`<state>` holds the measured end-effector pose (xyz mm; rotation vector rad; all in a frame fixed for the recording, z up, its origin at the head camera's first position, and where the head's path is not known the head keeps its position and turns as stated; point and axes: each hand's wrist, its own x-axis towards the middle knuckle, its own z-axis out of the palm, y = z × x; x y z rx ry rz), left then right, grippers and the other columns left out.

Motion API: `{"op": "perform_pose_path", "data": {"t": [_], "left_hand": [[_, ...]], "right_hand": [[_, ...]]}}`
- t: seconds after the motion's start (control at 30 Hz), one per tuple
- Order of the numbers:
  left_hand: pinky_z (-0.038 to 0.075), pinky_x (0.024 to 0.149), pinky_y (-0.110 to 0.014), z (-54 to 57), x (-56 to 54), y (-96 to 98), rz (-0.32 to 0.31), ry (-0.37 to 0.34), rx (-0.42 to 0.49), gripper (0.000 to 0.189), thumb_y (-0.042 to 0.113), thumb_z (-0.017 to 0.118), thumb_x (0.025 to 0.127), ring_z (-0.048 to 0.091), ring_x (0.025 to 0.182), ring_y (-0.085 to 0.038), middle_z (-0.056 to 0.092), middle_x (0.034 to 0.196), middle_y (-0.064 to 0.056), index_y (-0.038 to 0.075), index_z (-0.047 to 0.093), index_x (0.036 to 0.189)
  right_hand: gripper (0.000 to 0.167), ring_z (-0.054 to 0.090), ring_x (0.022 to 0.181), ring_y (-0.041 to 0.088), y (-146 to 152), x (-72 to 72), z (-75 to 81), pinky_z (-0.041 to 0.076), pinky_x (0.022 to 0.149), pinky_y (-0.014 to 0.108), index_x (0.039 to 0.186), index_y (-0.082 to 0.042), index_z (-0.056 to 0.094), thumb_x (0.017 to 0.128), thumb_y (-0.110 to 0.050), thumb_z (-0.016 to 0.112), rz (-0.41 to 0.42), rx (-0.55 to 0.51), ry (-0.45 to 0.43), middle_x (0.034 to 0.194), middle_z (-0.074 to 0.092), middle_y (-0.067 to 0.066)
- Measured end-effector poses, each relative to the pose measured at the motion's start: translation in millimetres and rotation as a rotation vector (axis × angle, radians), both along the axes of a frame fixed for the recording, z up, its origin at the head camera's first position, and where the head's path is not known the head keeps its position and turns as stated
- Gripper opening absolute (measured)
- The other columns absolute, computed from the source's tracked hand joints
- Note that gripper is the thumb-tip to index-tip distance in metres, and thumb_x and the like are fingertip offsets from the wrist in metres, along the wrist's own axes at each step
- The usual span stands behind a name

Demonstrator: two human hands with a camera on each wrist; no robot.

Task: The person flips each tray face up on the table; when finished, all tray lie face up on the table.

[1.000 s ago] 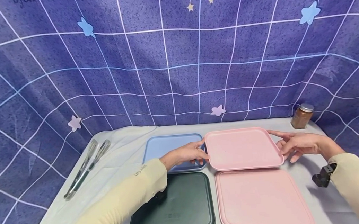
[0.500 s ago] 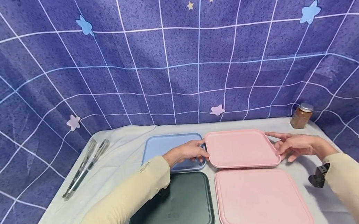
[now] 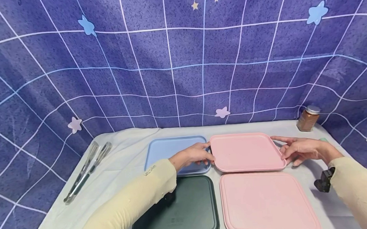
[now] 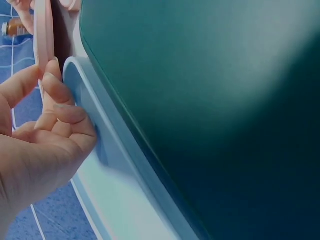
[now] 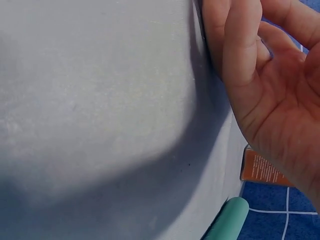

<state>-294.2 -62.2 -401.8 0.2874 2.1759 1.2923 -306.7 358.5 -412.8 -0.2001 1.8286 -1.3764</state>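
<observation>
The plain pale-pink tray (image 3: 247, 152), round-cornered with a low rim, is right of centre in the head view, the left hand (image 3: 193, 155) pinching its left edge and the right hand (image 3: 302, 150) gripping its right edge. A cursive "you" shows at the upper right on the purple curtain (image 3: 185, 47); print on the left sleeve (image 3: 138, 202) and brown jar (image 3: 307, 120), at right, is too blurred to read. The sleeve crosses the dark green tray (image 3: 193, 209), lower centre, and partly hides the blue tray (image 3: 166, 148), with a second pink tray (image 3: 268, 204) lower right and tongs (image 3: 86, 175) at left.
</observation>
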Motion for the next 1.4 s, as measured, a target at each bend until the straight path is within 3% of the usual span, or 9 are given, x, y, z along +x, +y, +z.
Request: {"op": "perform_pose_path", "data": {"t": [0.2, 0.67, 1.03, 1.4], "left_hand": [[0.031, 0.051, -0.021, 1.9, -1.7, 4.2, 0.009, -0.01, -0.025, 0.087, 0.012, 0.07, 0.091, 0.054, 0.056, -0.007, 0.07, 0.07, 0.002, 0.004, 0.017, 0.16], [0.03, 0.051, -0.021, 5.4, -6.0, 2.8, -0.057, -0.035, -0.05, 0.094, 0.018, 0.068, 0.092, 0.055, 0.056, -0.008, 0.069, 0.072, 0.002, 0.0, 0.006, 0.16], [0.031, 0.053, -0.021, 6.1, -7.8, 2.1, -0.071, -0.061, -0.059, 0.099, 0.022, 0.068, 0.091, 0.055, 0.055, -0.008, 0.069, 0.073, 0.003, 0.0, 0.0, 0.16], [0.031, 0.052, -0.022, 4.9, -8.8, 1.6, -0.082, -0.134, -0.054, 0.102, 0.021, 0.068, 0.092, 0.053, 0.051, -0.007, 0.069, 0.069, 0.003, 0.003, -0.005, 0.16]], "right_hand": [[0.099, 0.066, 0.077, 0.01, -2.0, -1.8, 3.2, 0.059, 0.067, 0.032, 0.16, -0.015, -0.013, 0.092, 0.0, 0.058, 0.004, 0.022, 0.011, 0.09, 0.063, -0.003], [0.099, 0.063, 0.074, 0.011, -7.8, -1.8, 11.3, 0.059, 0.069, 0.035, 0.161, -0.016, -0.008, 0.09, -0.001, 0.059, -0.03, 0.085, 0.027, 0.087, 0.064, 0.001], [0.099, 0.064, 0.076, 0.012, -9.5, -2.2, 12.5, 0.06, 0.069, 0.037, 0.162, -0.015, -0.006, 0.09, -0.001, 0.06, -0.021, 0.102, 0.048, 0.088, 0.064, 0.002], [0.1, 0.063, 0.074, 0.011, -11.1, -3.4, 11.4, 0.059, 0.067, 0.035, 0.162, -0.015, -0.006, 0.089, -0.001, 0.061, -0.012, 0.111, 0.063, 0.085, 0.063, 0.002]]}}
